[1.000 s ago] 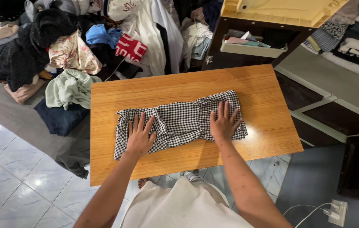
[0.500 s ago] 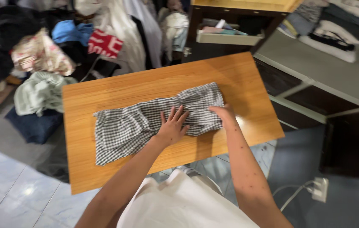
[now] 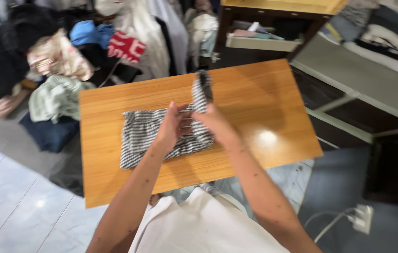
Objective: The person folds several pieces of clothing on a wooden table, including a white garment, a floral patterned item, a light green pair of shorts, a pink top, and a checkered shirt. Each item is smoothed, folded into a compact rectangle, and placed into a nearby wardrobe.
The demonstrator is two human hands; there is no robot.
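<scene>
While the checked cloth (image 3: 161, 133) lies partly flat on the wooden tabletop (image 3: 264, 103), I have its right end lifted off the surface and raised toward the far edge, where it stands up as a narrow, bunched strip. My right hand (image 3: 213, 122) is closed on that raised end; my left hand (image 3: 173, 125) sits just beside it with the fingers curled against the fabric, though motion blur keeps me from telling whether it grips firmly or only steadies the cloth. The main risk, as I judge it, is an uneven fold: the lifted end is gathered rather than spread, so laying it down as it is would trap creases and leave the edges out of line. A second risk is drag: nothing pins the flat left portion, so a pull from the right could slide the whole cloth across the smooth tabletop or skew it. A loose grip could also let the raised end drop back in a heap. The pile of clothes (image 3: 58, 70) on the floor beyond the tabletop lies well apart and poses no interference.
</scene>
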